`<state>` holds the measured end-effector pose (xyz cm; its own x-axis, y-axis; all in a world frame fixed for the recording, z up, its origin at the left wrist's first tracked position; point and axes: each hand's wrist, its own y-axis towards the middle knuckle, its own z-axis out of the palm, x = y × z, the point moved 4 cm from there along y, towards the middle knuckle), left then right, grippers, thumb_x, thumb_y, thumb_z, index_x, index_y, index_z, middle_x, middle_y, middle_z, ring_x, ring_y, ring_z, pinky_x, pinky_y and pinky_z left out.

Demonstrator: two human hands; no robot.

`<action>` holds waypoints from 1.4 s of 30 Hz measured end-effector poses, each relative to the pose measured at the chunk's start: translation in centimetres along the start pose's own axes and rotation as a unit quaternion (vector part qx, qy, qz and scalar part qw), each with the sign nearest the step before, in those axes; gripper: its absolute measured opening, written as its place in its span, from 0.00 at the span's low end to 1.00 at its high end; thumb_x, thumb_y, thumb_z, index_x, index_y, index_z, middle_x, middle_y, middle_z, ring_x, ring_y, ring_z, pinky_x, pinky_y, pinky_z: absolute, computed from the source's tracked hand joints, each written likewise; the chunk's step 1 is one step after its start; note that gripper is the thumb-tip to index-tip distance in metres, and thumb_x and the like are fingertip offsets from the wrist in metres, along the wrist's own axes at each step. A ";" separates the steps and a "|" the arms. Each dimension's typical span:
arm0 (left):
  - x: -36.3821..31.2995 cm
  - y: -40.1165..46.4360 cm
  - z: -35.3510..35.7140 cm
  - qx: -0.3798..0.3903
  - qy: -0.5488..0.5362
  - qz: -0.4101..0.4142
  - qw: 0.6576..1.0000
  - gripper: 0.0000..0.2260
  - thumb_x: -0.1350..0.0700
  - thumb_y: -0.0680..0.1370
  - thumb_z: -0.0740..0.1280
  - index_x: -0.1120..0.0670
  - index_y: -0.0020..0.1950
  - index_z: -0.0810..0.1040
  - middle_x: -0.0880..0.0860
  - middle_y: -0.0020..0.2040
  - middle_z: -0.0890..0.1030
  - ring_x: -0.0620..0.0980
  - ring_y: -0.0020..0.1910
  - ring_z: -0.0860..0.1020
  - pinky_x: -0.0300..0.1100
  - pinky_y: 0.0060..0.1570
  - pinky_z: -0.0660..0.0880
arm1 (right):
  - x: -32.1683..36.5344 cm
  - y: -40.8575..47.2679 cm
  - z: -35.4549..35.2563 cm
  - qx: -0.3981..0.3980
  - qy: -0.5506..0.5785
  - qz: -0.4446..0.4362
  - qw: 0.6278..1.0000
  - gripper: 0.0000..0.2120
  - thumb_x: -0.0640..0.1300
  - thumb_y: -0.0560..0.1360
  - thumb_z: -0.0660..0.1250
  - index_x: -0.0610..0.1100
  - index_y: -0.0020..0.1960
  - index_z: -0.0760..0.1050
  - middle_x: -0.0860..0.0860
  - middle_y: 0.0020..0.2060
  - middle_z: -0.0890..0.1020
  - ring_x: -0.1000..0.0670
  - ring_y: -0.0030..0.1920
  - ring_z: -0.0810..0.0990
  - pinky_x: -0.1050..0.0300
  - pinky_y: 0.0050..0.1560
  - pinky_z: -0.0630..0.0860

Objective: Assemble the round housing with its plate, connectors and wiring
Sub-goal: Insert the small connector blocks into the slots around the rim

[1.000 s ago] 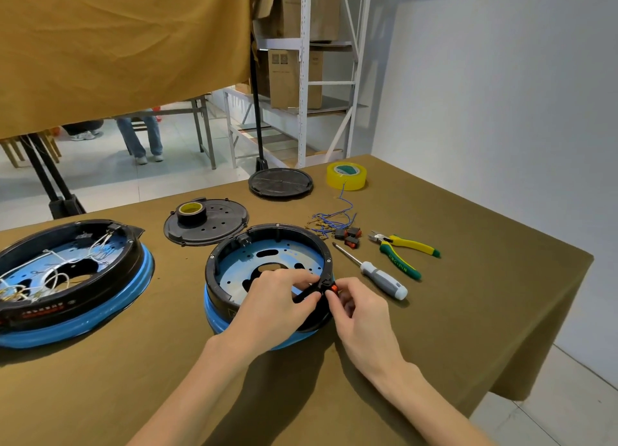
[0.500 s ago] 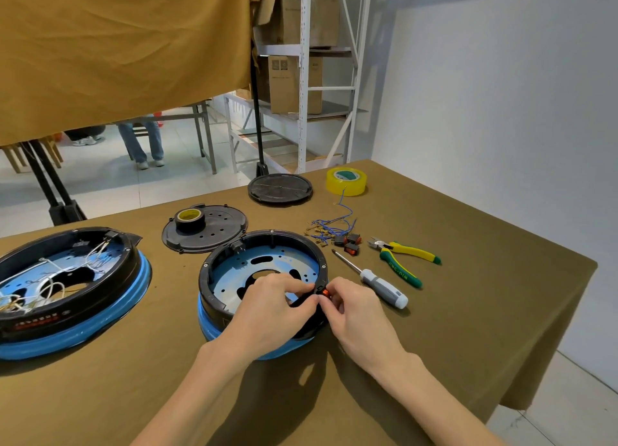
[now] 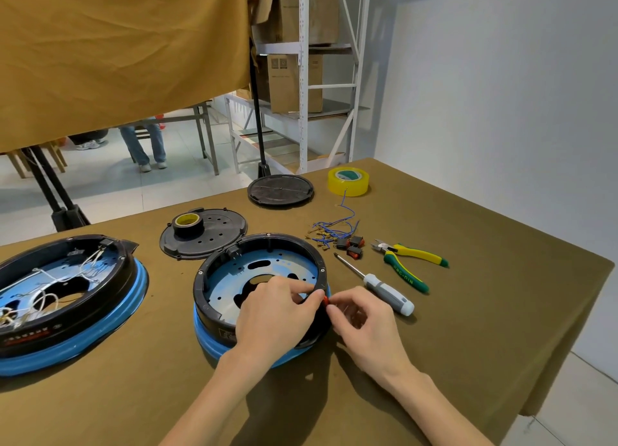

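A round black housing (image 3: 214, 271) with a blue base ring and a pale blue metal plate (image 3: 230, 280) inside sits on the table in front of me. My left hand (image 3: 277, 315) lies over its near right rim, fingers curled on the wall. A small red connector (image 3: 325, 300) sits at that rim, and my right hand (image 3: 364, 325) pinches it from outside. Blue wires with brass terminals (image 3: 331, 228) and spare red-and-black connectors (image 3: 351, 245) lie further back on the right.
A second, wired housing (image 3: 67, 298) lies at the left. A black perforated cover (image 3: 214, 235) with a tape roll, a black lid (image 3: 280, 190), yellow tape (image 3: 348, 181), a screwdriver (image 3: 384, 291) and green-yellow pliers (image 3: 408, 265) surround the work. The table edge drops off at the right.
The view has shifted slightly. Both hands stay at the housing's right rim, working the red connector against the wall; it now shows less between the fingertips.
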<state>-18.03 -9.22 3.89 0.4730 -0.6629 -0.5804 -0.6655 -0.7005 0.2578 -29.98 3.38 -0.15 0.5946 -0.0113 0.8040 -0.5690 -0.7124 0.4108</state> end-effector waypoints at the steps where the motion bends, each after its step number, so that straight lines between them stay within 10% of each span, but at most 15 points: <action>1: 0.0 0.1 0.0 0.006 -0.008 -0.005 1.000 0.10 0.38 0.79 0.67 0.36 0.56 0.86 0.39 0.28 0.77 0.38 0.28 0.75 0.31 0.24 0.62 | -0.1 0.0 0.0 0.008 0.013 0.009 1.000 0.07 0.49 0.78 0.72 0.61 0.51 0.80 0.60 0.45 0.82 0.53 0.45 0.81 0.66 0.41 0.76; 9: 0.0 0.1 -0.1 0.005 -0.001 -0.007 1.000 0.10 0.38 0.79 0.67 0.37 0.52 0.87 0.37 0.29 0.77 0.38 0.31 0.76 0.31 0.27 0.64 | -0.7 0.3 0.1 0.044 0.069 0.068 0.994 0.03 0.49 0.78 0.73 0.57 0.51 0.84 0.54 0.40 0.84 0.50 0.39 0.80 0.49 0.40 0.79; 35: 0.3 0.4 -0.4 0.029 -0.024 -0.024 0.999 0.13 0.37 0.79 0.67 0.38 0.58 0.85 0.40 0.32 0.77 0.39 0.34 0.76 0.34 0.29 0.65 | -1.3 1.1 -0.3 0.017 0.173 0.113 0.978 0.09 0.47 0.77 0.75 0.47 0.41 0.78 0.52 0.30 0.78 0.56 0.31 0.74 0.63 0.34 0.72; 42: 0.5 1.1 -0.6 0.140 -0.032 0.017 0.989 0.15 0.39 0.81 0.65 0.39 0.66 0.81 0.43 0.34 0.81 0.39 0.37 0.80 0.30 0.30 0.67 | -1.5 1.8 -0.7 0.175 0.108 0.100 0.974 0.12 0.53 0.75 0.77 0.50 0.40 0.77 0.54 0.31 0.80 0.57 0.31 0.75 0.66 0.33 0.73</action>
<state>-18.16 -10.43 4.37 0.4161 -0.6605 -0.6250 -0.8187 -0.5713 0.0586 -32.32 2.57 -0.35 0.3381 -0.0534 0.9396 -0.4104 -0.9068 0.0961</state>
